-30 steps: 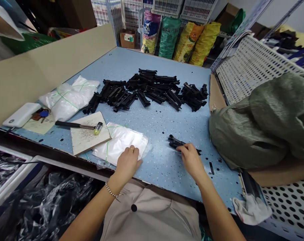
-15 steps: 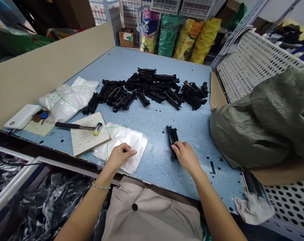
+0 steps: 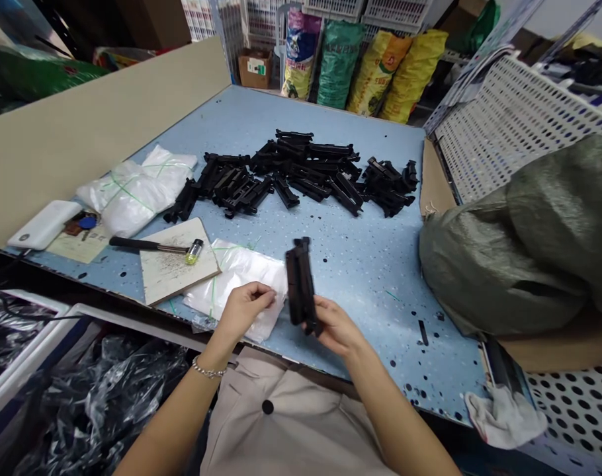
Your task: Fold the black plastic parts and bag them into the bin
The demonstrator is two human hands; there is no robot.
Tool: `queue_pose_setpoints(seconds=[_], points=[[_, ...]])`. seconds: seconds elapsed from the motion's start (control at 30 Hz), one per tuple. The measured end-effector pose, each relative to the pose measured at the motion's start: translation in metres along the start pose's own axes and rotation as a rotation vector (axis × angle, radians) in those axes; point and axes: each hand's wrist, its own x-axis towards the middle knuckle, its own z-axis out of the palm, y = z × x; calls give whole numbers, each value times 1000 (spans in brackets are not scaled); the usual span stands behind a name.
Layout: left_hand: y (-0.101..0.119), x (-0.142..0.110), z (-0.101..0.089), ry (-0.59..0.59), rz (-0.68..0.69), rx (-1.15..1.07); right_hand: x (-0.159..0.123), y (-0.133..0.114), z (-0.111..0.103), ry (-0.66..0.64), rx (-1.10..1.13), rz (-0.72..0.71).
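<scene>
In my right hand [image 3: 335, 325] is a black plastic part [image 3: 301, 284], long and narrow with notched ends, held upright above the table near its front edge. My fingers grip its lower end, and motion blurs it slightly. My left hand [image 3: 246, 305] hovers over a stack of clear plastic bags [image 3: 239, 268], thumb and fingertips pinched together; whether anything small is between them I cannot make out. Farther back lies a heap of similar black parts [image 3: 305, 168], with a smaller pile [image 3: 387, 185] at its right.
A hammer [image 3: 147, 246] rests on a wooden board [image 3: 179, 281] at the left, beside wrapped plastic bags [image 3: 137, 185] and a white power bank [image 3: 45, 225]. A dark green sack [image 3: 504, 244] and a white perforated crate [image 3: 524, 125] bound the right side.
My right hand has lifted the black part off the table and brought it left, toward my left hand. My left hand has moved slightly right, still pinched.
</scene>
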Motion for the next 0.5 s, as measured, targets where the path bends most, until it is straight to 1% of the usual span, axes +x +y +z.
queue_pose_setpoints(seconds=[0.07,0.1,0.17,0.23,0.3,0.4,0.47,0.5], points=[[0,-3,-4,51,111,63,17,10,21,-35,145,33],[1,-6,-8,88,195,122,24,11,27,-24,201,36],[4,-11,-19,151,387,303,34,10,28,21,279,18],[7,-14,-27,152,536,511,37,6,22,40,313,8],[7,-15,-29,118,607,645,35,4,15,18,316,27],[4,-9,-23,40,664,725,31,5,9,-20,315,48],[1,-3,-20,31,695,780,30,5,8,1,322,38],[0,-1,-19,48,700,809,29,4,7,26,324,27]])
